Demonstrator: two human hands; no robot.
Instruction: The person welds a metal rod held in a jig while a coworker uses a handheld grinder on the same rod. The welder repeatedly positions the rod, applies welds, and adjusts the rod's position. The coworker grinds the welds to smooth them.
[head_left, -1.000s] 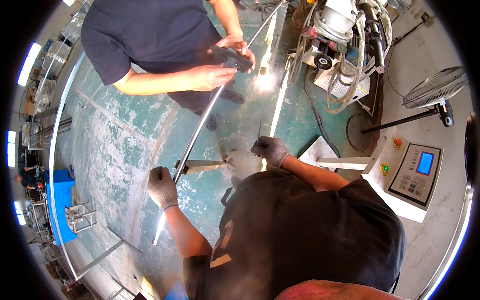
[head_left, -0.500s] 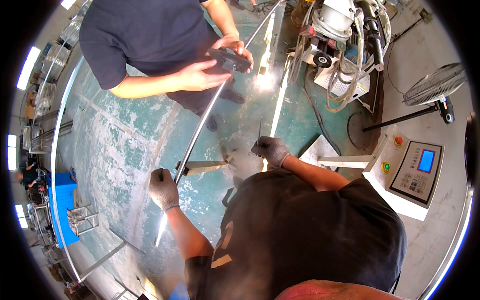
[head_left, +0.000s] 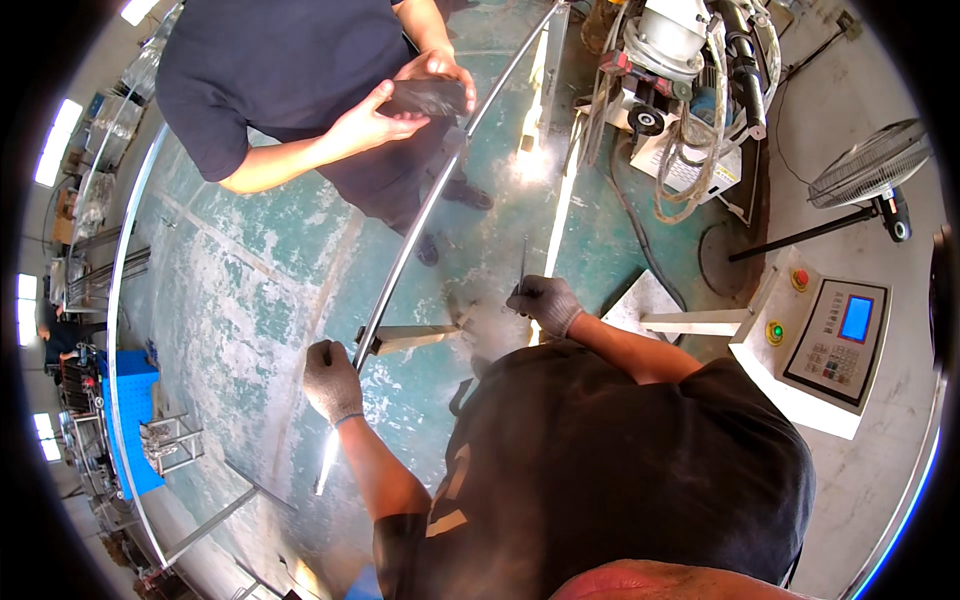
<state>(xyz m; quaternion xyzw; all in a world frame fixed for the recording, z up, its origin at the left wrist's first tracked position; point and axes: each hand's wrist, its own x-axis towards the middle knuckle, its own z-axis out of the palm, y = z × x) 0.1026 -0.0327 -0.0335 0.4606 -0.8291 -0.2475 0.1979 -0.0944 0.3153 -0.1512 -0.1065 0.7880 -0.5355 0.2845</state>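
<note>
A long shiny metal tube slants from the far middle down toward the near left, over a narrow support bar. My left hand, in a grey knit glove, is closed beside the tube's near part. Its wrist covers a stretch of the tube, and whatever its fingers hold is hidden. My right hand, gloved too, is closed on a thin dark rod that points away from me. Across from me, a co-worker's bare hands hold a dark flat block beside the tube.
A control box with a small screen and buttons stands at right, near a floor fan. Behind them is a machine with hoses. A blue perforated bench is at far left, with metal frame bars nearer.
The co-worker's hands and the dark block have shifted left and away, off the tube. My hands stay nearly in place, with only a slight shift of the whole view.
</note>
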